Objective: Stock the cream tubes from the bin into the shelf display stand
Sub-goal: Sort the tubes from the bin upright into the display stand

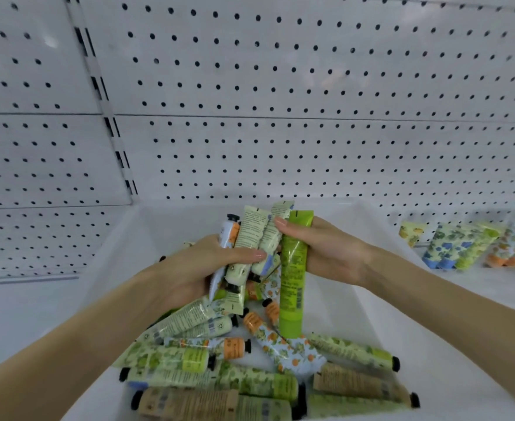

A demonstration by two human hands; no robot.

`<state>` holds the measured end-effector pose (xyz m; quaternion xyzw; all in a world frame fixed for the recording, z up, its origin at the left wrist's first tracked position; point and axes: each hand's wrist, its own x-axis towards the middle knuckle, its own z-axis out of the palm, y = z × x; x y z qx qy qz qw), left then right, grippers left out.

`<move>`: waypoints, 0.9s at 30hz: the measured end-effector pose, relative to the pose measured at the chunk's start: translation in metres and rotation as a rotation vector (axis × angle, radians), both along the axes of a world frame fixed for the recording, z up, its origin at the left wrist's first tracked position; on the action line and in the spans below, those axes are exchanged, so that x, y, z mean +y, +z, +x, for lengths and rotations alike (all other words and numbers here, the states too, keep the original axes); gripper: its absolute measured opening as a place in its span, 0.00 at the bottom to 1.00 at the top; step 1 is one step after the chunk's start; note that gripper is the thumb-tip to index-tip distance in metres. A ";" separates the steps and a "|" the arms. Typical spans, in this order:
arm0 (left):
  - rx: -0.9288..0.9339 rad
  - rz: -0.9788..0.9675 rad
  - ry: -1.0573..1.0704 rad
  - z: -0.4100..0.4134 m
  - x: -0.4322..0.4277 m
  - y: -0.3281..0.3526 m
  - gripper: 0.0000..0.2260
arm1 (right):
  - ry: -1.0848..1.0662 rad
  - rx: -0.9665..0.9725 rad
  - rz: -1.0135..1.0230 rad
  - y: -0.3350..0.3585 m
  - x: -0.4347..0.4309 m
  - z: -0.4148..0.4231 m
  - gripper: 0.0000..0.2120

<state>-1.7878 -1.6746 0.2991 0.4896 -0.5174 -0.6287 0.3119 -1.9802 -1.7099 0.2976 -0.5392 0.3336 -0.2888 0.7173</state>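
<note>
A white bin (380, 305) in front of me holds several cream tubes (219, 378) in green, blue-orange and tan prints, lying loose. Above the bin, my left hand (201, 268) grips a bunch of several pale green and blue tubes (250, 235), held upright. My right hand (326, 253) holds a long bright green tube (292, 278) that hangs down into the bin, while its thumb touches the bunch. On the shelf at right, several tubes (462, 247) stand in a display stand.
A white pegboard wall (280, 117) with rows of holes fills the back. A slotted upright (110, 117) divides it at left. The white shelf surface (22, 314) runs left and right of the bin.
</note>
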 end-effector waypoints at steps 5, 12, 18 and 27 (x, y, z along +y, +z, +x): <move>-0.002 -0.025 0.019 -0.001 -0.003 -0.003 0.19 | 0.015 0.016 -0.016 -0.004 -0.001 0.002 0.20; 0.079 -0.051 0.075 0.006 -0.009 -0.003 0.10 | -0.002 -0.013 0.026 -0.003 -0.010 -0.003 0.21; 0.120 -0.110 0.165 0.005 -0.002 0.009 0.16 | -0.081 -0.063 0.082 0.011 -0.007 -0.014 0.11; 0.130 -0.235 0.186 -0.028 0.010 0.039 0.15 | -0.155 -0.177 0.004 0.086 0.020 -0.075 0.20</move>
